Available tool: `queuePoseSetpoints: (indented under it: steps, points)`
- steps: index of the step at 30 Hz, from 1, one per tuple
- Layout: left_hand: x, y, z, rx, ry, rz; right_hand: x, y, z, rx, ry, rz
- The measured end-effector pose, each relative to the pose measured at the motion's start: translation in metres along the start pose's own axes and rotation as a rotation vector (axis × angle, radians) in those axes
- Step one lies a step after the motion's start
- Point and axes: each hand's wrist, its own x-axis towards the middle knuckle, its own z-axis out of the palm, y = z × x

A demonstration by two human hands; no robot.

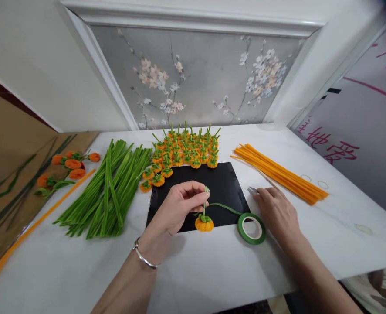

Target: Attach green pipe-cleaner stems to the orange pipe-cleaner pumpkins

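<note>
My left hand (183,203) pinches the green stem of an orange chenille-stem flower (204,223), which hangs head down over the black mat's front edge. A strip of green floral tape (224,206) runs from the stem to its roll (239,229), lying on the table at the mat's right corner. My right hand (276,213) rests on the table right of the roll, fingers closed over a pointed metal tool (252,190). Only the tool's tip shows; it looks like scissors, the handle being hidden under the hand.
Behind the black mat (212,176) stand several finished orange flowers (186,150), stems up. Green chenille stems (106,192) lie in a pile at left, orange ones (281,174) at right. Orange blooms (72,164) lie on brown paper (19,144) far left. A panelled wall (206,78) closes the back.
</note>
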Motion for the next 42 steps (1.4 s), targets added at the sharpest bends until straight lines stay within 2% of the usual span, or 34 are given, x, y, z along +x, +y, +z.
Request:
queuePoseSetpoints:
  steps: [7, 11, 14, 16, 18, 20, 22, 25, 30, 33, 42]
  points:
    - [-0.002, 0.0, 0.003, -0.062, 0.004, -0.008, 0.001, 0.003, 0.013, 0.015, 0.122, -0.021]
    - [-0.005, 0.001, 0.006, -0.079, 0.006, -0.001, 0.003, 0.009, 0.017, 0.051, 0.141, -0.038]
    - [-0.006, 0.001, 0.007, -0.117, 0.04, -0.001, 0.004, 0.002, 0.006, 0.156, 0.166, -0.06]
    - [-0.005, -0.001, 0.007, -0.131, 0.076, 0.022, 0.003, -0.014, -0.012, 0.384, 0.207, -0.107]
    - [-0.003, -0.002, 0.007, -0.137, 0.129, 0.06, 0.001, -0.037, -0.035, 0.7, 0.115, -0.138]
    - [-0.001, -0.003, 0.006, -0.135, 0.187, 0.11, 0.0, -0.064, -0.056, 0.913, -0.003, -0.196]
    - [-0.001, -0.003, 0.006, -0.131, 0.227, 0.162, 0.001, -0.088, -0.068, 0.942, -0.049, -0.332]
    - [-0.002, -0.002, 0.006, -0.133, 0.238, 0.207, 0.006, -0.11, -0.07, 0.906, -0.044, -0.306]
    - [-0.004, -0.001, 0.003, -0.13, 0.265, 0.214, 0.016, -0.118, -0.06, 0.937, -0.033, -0.325]
    - [-0.004, -0.001, 0.001, -0.1, 0.254, 0.223, 0.018, -0.117, -0.06, 0.927, -0.076, -0.36]
    - [-0.004, 0.002, 0.001, -0.175, 0.08, 0.194, 0.025, -0.108, -0.057, 1.3, -0.495, -0.354]
